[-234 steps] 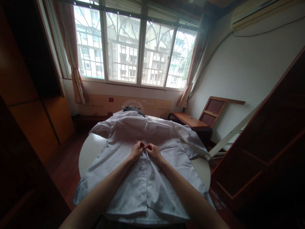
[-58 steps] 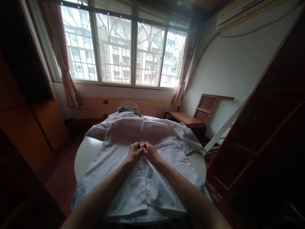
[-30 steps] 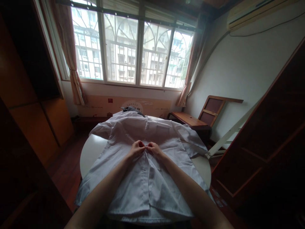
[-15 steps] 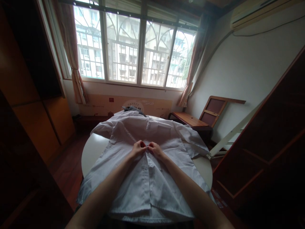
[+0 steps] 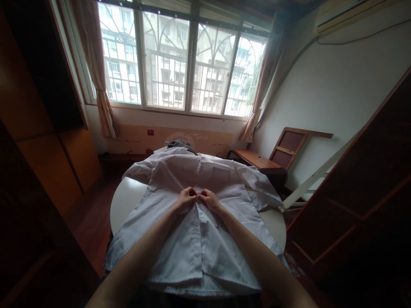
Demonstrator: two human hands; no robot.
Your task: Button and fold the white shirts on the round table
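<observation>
On a round white table [image 5: 126,201] near the window, a white short-sleeved cotton shirt [image 5: 199,239] lies face up, collar at twelve o'clock, hem at six. Both hands meet at its centre front: the left hand [image 5: 185,199] and right hand [image 5: 208,200] each pinch one edge of the placket, fingertips almost touching. Doing this well likely means keeping both edges level and the cloth flat while fastening the button, which is too small to see.
</observation>
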